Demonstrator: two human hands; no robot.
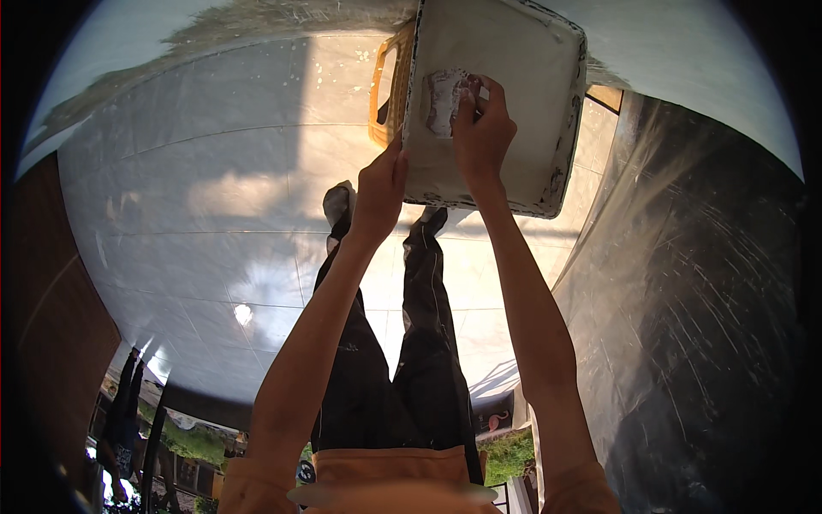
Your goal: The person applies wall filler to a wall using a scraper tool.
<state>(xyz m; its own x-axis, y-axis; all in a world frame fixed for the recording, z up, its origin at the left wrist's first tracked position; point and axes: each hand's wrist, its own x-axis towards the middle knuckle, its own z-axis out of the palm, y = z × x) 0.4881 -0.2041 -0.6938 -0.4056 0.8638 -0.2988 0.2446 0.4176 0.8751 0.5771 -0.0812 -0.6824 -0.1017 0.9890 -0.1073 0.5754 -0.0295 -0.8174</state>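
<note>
A squarish, shallow tray (514, 103) with a whitish, smeared inside and a dark, chipped rim is in front of me at the top. My left hand (381, 188) grips its near left edge, with the thumb along the rim. Over the tray's middle, my right hand (484, 128) pinches the right side of a small flat piece (441, 103), whitish with ragged dark edges. It lies against the tray's inner surface, and its exact kind is unclear. Part of it is hidden behind my fingers.
A yellow plastic stool (377, 103) shows beyond the tray's left side. Pale tiles (214, 214) carry white specks near a wall (128, 60). At right stands a dark, scratched sheet (685, 283). Another person (122, 428) is far off at lower left.
</note>
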